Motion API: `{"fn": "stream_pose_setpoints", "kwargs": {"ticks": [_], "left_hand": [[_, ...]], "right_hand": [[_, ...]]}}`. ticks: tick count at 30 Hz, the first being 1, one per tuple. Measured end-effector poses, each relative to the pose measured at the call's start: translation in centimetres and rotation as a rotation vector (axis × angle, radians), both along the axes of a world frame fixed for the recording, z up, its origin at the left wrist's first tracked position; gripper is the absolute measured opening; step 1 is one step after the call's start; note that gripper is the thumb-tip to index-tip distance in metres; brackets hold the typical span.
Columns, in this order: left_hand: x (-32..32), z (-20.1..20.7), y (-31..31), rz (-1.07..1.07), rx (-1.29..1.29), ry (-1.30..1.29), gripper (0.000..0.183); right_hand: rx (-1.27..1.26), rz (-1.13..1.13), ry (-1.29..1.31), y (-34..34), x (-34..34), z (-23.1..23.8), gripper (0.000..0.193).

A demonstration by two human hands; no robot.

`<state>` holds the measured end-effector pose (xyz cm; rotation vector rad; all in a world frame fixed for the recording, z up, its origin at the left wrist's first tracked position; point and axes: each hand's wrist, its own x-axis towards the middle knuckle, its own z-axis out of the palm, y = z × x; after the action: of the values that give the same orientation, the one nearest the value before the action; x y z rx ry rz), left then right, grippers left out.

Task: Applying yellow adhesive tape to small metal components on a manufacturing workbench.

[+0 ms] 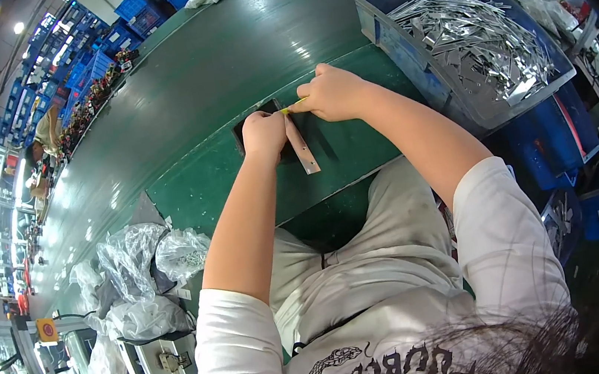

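Observation:
My left hand [264, 134] is closed around the upper end of a flat, pale metal strip [301, 146] with small holes, which slants down toward me. Beneath that hand lies a dark block [270, 107], mostly covered by the fingers. My right hand [336, 93] is closed too, pinching a thin yellow piece [295, 106] whose exact kind I cannot make out. The yellow piece meets the strip's top end beside my left fingertips.
A big blue bin [443, 79] full of thin metal strips [475, 34] stands at the right. Clear plastic bags [140, 262] crowd the left side. Beyond the green work surface [203, 191] runs a wide conveyor belt [223, 54]; blue crates [140, 12] are stacked past it.

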<state>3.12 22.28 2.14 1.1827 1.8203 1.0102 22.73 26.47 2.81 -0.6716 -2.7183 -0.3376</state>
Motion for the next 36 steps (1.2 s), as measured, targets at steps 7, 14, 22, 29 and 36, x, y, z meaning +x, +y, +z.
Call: {"fn": "stream_pose_setpoints", "kwargs": {"ticks": [7, 14, 22, 29, 36], "left_hand": [[-0.4, -0.3, 0.1, 0.026, -0.006, 0.059, 0.026], [0.0, 0.4, 0.0, 0.053, -0.025, 0.089, 0.027], [0.2, 0.3, -0.5, 0.026, -0.004, 0.147, 0.030], [-0.3, -0.5, -0.1, 0.040, 0.003, 0.105, 0.031], [-0.3, -0.6, 0.2, 0.081, 0.008, 0.048, 0.030]], "right_hand": [[0.029, -0.063, -0.021, -0.3, -0.7, -0.9, 0.035], [0.029, -0.088, 0.022, -0.6, -0.9, -1.5, 0.035], [0.052, -0.136, 0.122, -1.0, -0.5, -3.3, 0.032], [0.065, -0.091, 0.095, -0.4, -0.7, -2.3, 0.034], [-0.018, -0.064, 0.190, 1.3, -0.9, -3.8, 0.033]]}}
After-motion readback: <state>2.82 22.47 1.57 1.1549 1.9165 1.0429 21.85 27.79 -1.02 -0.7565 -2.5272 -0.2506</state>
